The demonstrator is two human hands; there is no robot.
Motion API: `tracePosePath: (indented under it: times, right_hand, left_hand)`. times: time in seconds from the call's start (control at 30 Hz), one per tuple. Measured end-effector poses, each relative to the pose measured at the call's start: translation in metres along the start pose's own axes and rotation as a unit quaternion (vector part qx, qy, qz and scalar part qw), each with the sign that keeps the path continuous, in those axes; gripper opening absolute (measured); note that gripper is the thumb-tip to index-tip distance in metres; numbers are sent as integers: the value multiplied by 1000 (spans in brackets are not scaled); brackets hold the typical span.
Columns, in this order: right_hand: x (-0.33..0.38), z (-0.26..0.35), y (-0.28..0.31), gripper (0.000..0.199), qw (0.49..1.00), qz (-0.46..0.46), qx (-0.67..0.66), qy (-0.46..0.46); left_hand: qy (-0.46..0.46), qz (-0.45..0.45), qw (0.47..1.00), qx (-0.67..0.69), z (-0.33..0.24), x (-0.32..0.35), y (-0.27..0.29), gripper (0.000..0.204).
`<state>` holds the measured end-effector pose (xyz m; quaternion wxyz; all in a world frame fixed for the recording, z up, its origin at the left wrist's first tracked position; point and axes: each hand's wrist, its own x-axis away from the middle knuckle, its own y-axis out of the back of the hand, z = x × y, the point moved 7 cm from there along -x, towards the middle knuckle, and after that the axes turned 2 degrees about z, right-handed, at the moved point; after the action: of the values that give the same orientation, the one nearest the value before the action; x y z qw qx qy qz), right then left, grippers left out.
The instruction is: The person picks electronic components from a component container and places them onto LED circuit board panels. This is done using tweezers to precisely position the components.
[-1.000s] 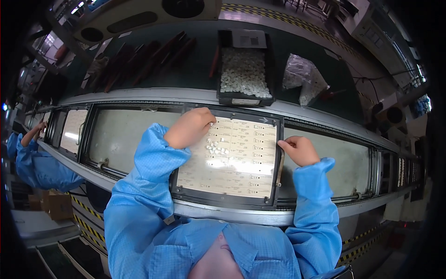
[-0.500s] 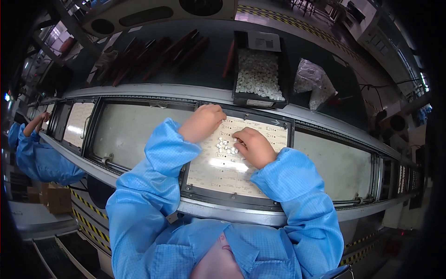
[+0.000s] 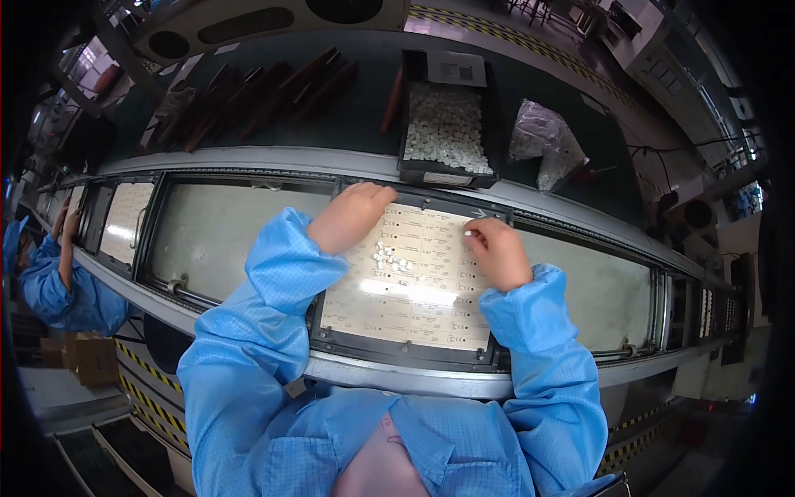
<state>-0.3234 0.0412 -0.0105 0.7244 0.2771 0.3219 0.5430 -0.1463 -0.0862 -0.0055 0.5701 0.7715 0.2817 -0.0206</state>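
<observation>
In front of me a cream printed panel [image 3: 364, 324] lies in a black frame [image 3: 397, 346], with bright glare across its middle. A loose pile of small white blocks [image 3: 392, 261] rests on the panel, left of centre. At the panel's upper left, my left hand [image 3: 352, 217] is closed with its fingertips together; whatever they hold is hidden. My right hand [image 3: 502, 255] is over the panel's upper right, pinching a small white block [image 3: 469, 234] between thumb and finger.
Behind the panel stands a black bin [image 3: 492, 124] full of white blocks, beside a clear plastic bag [image 3: 546, 141]. Dark red long objects [image 3: 257, 99] lie at the back left. A metal rail [image 3: 248, 159] runs along the line. A co-worker in blue [image 3: 70, 286] works at far left.
My right hand has moved from the pile to the panel's upper right, carrying a white block. The left hand has stayed near the upper left edge. The whole view has shifted slightly.
</observation>
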Motion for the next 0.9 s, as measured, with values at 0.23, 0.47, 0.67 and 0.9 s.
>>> tracePosePath:
  times: [0.23,0.47,0.67,0.9]
  right_hand:
    - [-1,-13,-1,18,999,17,18,-32]
    - [0,-18,-2,16,999,27,14,-19]
    - [1,-15,-6,14,998,14,57,-4]
    - [1,-6,-8,11,989,24,146,13]
  left_hand:
    - [-17,71,997,38,-1,7,-2,15]
    - [12,162,974,158,-22,29,2,19]
    - [8,178,973,146,-25,29,-8,17]
    - [42,119,985,121,-20,30,-2,15]
